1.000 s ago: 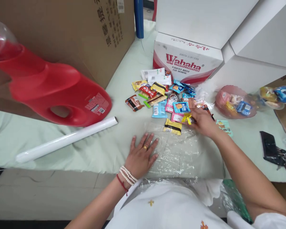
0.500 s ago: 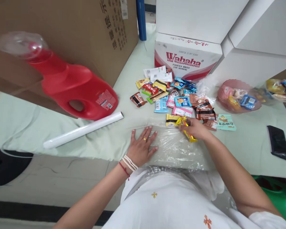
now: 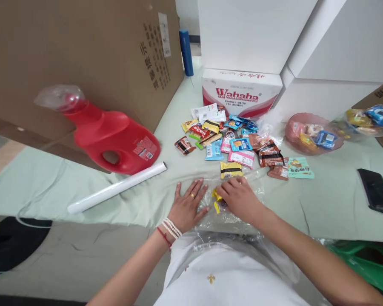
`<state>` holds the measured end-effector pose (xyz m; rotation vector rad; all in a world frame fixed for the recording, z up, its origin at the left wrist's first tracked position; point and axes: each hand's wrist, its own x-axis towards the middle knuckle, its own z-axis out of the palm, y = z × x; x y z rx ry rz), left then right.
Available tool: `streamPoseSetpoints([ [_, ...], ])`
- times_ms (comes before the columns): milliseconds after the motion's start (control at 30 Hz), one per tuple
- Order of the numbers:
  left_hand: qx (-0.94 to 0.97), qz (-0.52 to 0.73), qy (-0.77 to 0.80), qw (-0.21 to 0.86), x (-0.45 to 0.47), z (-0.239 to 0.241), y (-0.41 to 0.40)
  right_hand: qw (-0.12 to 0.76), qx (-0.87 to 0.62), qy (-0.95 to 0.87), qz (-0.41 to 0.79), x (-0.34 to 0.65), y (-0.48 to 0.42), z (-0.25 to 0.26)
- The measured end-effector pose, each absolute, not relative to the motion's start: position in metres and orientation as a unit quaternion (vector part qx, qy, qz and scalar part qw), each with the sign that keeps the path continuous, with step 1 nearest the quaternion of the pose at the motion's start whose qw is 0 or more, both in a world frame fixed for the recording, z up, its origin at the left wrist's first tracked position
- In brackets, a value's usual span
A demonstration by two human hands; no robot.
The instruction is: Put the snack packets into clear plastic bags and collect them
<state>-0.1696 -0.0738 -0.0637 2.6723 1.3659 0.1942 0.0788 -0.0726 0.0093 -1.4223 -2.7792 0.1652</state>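
Note:
My left hand [image 3: 188, 207] lies flat with spread fingers on a sheet of clear plastic [image 3: 210, 222] near the table's front edge. Beside it, my right hand [image 3: 241, 199] is closed around a yellow-wrapped snack [image 3: 216, 196] low over the same plastic. Much of that snack is hidden under my fingers. Just beyond the plastic lies a yellow packet with a dark band [image 3: 231, 170]. Behind it, several wrapped snacks are piled, among them a light blue packet [image 3: 214, 151], a pink and white packet [image 3: 241, 158] and brown packets [image 3: 270, 154].
A red jug [image 3: 115, 138] and a white tube [image 3: 118, 188] are on the left, by a large cardboard box [image 3: 83, 51]. The Wahaba-style printed white and red carton [image 3: 242, 95] stands behind the pile. Rightward are a pink bowl [image 3: 298, 144] of snacks and a black phone [image 3: 372, 187].
My right hand has moved left and nearer to me with the yellow-wrapped snack, coming close to my left hand. The left hand stays flat on the plastic. The camera view has shifted slightly.

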Motion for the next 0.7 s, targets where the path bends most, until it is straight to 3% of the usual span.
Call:
streamPoseSetpoints([
  [200,0.896,0.083,0.437,0.023,-0.176,-0.066,-0.076,0.030,-0.450,-0.887,0.102,0.090,-0.079,-0.014],
  [333,0.887,0.083,0.452,0.040,-0.173,-0.064,-0.076,0.051,-0.416,-0.906,0.061,0.105,-0.085,-0.014],
  [467,0.878,0.071,0.470,0.060,-0.171,-0.063,-0.078,0.125,-0.420,-0.899,-0.009,0.116,-0.100,-0.030],
  [600,0.879,0.067,0.468,0.064,-0.172,-0.064,-0.079,0.227,-0.446,-0.866,-0.001,0.118,-0.110,-0.038],
  [700,0.885,0.077,0.456,0.054,-0.173,-0.069,-0.077,0.212,-0.505,-0.836,0.003,0.106,-0.103,-0.037],
])
